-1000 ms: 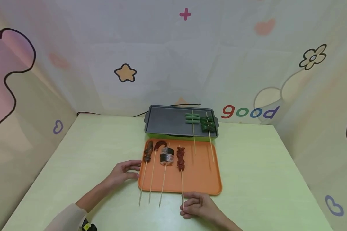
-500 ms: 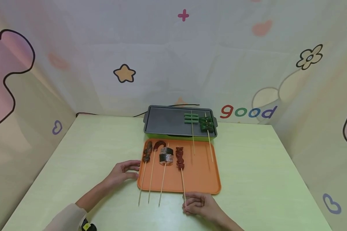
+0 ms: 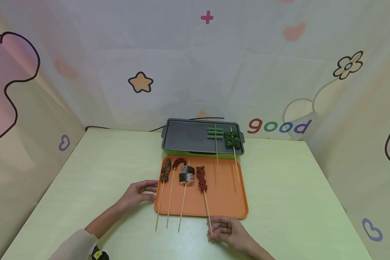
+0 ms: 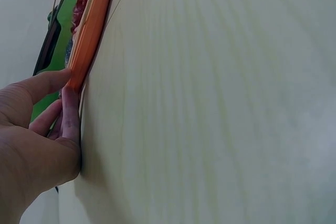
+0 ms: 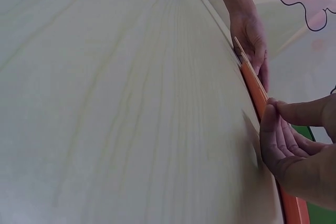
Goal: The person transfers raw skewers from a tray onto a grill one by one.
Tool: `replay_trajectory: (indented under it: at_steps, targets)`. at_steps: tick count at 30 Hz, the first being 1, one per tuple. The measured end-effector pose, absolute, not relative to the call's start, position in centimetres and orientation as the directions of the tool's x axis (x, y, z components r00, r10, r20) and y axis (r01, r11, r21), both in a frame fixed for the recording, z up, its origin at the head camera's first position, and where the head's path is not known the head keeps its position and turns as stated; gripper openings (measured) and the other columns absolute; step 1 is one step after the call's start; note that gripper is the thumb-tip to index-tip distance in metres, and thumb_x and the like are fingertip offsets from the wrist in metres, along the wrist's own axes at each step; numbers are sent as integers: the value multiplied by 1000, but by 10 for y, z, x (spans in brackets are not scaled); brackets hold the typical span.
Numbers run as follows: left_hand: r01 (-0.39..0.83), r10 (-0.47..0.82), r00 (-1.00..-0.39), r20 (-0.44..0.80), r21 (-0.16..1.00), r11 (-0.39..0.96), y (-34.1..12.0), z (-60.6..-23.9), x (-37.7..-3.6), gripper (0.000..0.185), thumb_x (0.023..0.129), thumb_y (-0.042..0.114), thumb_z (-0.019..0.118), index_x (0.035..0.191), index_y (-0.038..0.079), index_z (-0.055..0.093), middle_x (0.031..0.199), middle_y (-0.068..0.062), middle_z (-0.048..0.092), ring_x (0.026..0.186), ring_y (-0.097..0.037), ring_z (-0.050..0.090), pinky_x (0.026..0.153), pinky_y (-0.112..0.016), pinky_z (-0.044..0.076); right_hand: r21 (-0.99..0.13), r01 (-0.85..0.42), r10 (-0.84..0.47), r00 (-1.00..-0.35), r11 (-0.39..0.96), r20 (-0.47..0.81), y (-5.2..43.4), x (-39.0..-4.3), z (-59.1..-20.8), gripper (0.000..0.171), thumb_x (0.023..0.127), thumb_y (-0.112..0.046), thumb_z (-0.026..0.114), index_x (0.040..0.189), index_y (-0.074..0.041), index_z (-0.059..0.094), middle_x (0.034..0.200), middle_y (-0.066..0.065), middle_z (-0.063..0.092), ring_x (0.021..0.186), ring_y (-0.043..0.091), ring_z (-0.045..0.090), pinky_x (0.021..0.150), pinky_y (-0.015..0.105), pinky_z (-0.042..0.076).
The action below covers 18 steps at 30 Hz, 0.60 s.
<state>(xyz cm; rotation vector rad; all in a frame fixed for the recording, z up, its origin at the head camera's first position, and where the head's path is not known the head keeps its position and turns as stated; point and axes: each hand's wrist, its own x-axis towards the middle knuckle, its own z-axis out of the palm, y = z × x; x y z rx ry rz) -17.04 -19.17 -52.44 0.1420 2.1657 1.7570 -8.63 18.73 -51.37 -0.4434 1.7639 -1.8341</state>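
Note:
An orange tray (image 3: pixel 227 202) lies in the middle of the pale green table. Several skewers lie on its left half: a dark brown one (image 3: pixel 165 170), a reddish-brown one (image 3: pixel 178 163), a fish chunk one (image 3: pixel 187 176) and a red meat skewer (image 3: pixel 201 178). My right hand (image 3: pixel 225 231) pinches the stick end of the red meat skewer just in front of the tray's near edge. My left hand (image 3: pixel 139 193) holds the tray's left rim, thumb over the edge (image 4: pixel 92 30). The right wrist view shows the tray rim (image 5: pixel 257 90) side on.
Behind the tray stands a grey grill pan (image 3: pixel 188 137) on a green base. On its right side lie a green bean skewer (image 3: pixel 215 133) and a dark green leaf skewer (image 3: pixel 232 139), their sticks reaching over the tray. A black cable (image 3: pixel 156 129) runs behind. Patterned walls enclose three sides.
My right hand has shifted a little to the right with the stick end, so the red meat skewer now lies slanted. The left hand stays at the tray's rim.

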Motion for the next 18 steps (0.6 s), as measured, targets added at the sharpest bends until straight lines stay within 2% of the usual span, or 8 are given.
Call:
replay_trajectory:
  at_steps: [5, 12, 18]
  targets:
    - [-140, 288, -936, -204, 964, 228, -191, -524, -170, 57, 92, 12, 74, 144, -1, 54, 137, -22, 62, 124, -29, 61, 90, -20, 54, -993, 120, -590, -800, 22, -109, 189, -84, -514, 53, 97, 0, 65, 134, 28, 41, 111, 33, 66, 93, 3, 72, 83, 16, 57]
    - [-127, 296, -936, -189, 968, 218, -192, -525, -172, 56, 92, 10, 74, 144, -3, 54, 135, -24, 63, 119, -20, 64, 87, -18, 54, -999, 51, -565, -824, -8, -37, 188, -82, -514, 48, 96, 3, 64, 132, 28, 43, 109, 34, 63, 92, 2, 68, 83, 16, 57]
    - [-130, 294, -936, -195, 965, 227, -191, -524, -170, 56, 93, 10, 73, 144, -3, 54, 134, -23, 64, 120, -23, 63, 88, -19, 54, -1000, 1, -549, -836, -8, 4, 186, -81, -513, 47, 96, 3, 64, 131, 27, 45, 109, 36, 62, 93, 1, 66, 84, 15, 56]
